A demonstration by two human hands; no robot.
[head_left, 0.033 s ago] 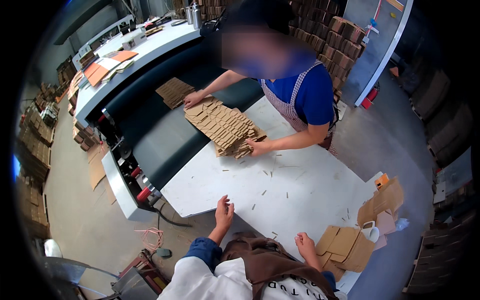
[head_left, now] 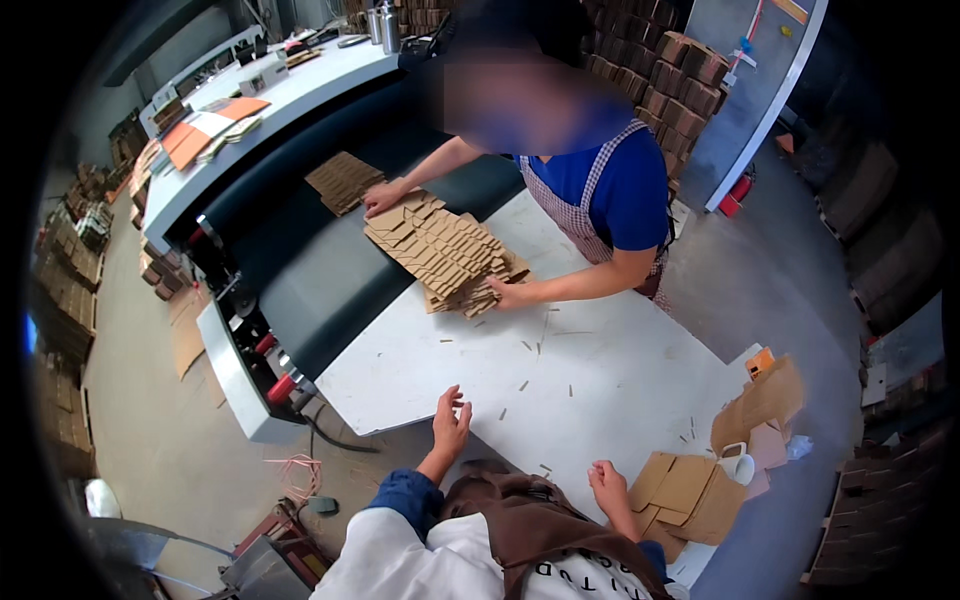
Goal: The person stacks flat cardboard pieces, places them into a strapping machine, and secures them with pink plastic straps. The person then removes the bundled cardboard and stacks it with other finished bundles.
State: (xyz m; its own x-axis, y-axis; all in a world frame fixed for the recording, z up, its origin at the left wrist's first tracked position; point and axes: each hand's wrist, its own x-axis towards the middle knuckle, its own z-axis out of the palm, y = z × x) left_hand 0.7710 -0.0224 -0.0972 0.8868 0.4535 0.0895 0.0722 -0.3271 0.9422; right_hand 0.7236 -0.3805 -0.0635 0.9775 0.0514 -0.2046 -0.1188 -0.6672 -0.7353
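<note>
My left hand (head_left: 451,422) hovers over the near left edge of the white table (head_left: 580,350), its fingers apart and nothing in them. Over the near right part of the table, my right hand (head_left: 608,487) is loosely curled and holds nothing; folded cardboard pieces (head_left: 690,495) lie beside it. Across the table, a person in a blue shirt and checked apron has both hands on a fanned row of flat brown cardboard blanks (head_left: 440,255). It lies partly on the table, partly on the dark conveyor belt (head_left: 320,265). A smaller cardboard stack (head_left: 343,183) is on the belt.
Small cardboard scraps (head_left: 525,385) are scattered across the table. A white mug (head_left: 737,463) stands at its right end, near torn cardboard. Red-handled machine parts (head_left: 281,388) project at the left. Stacked cardboard bundles (head_left: 685,95) rise behind the person.
</note>
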